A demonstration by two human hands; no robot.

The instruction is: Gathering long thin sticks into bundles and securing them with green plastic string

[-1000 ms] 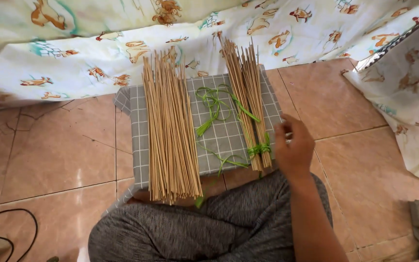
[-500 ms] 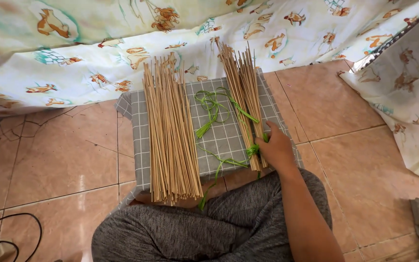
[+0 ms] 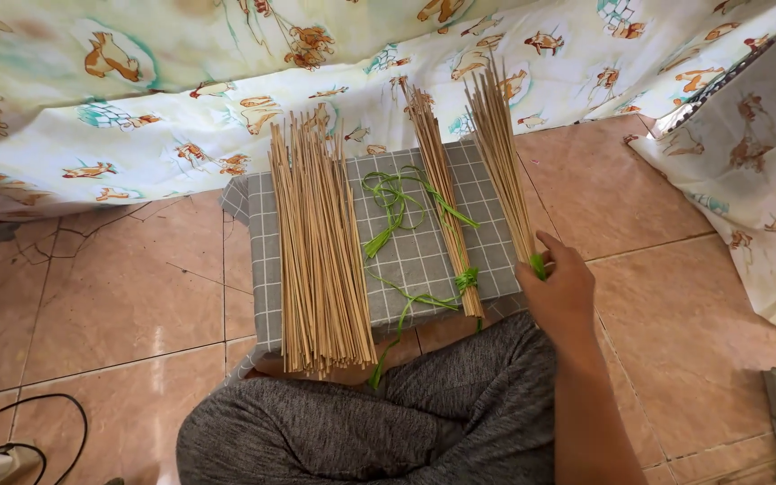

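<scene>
Head camera, looking down at a seated person's lap and a tiled floor. A grey checked cushion (image 3: 406,256) lies flat in front of the knees and serves as the work surface.

The right hand (image 3: 560,292) is at the cushion's near right corner, fingers closed around the lower end of a slim bundle of thin tan sticks (image 3: 503,166). The bundle runs from that corner up along the cushion's right edge and past its far edge, fanning slightly at the top. A bright green tie (image 3: 539,266) shows just above the fingers, at the gripped end.

The sticks look light, stiff and brittle; a single one would likely snap if bent. Loose ones would probably slide apart, so the tied end, where the hand grips, seems the safest place to hold.

A second tied bundle (image 3: 442,202) lies on the cushion just left of the held one, a green band near its lower end. A large loose pile of the same sticks (image 3: 316,251) covers the cushion's left half and overhangs its near edge. Loose green strips (image 3: 392,198) lie on the cushion's middle.

The left hand is not visible. Patterned cloth (image 3: 181,108) hangs beyond the cushion's far edge.
</scene>
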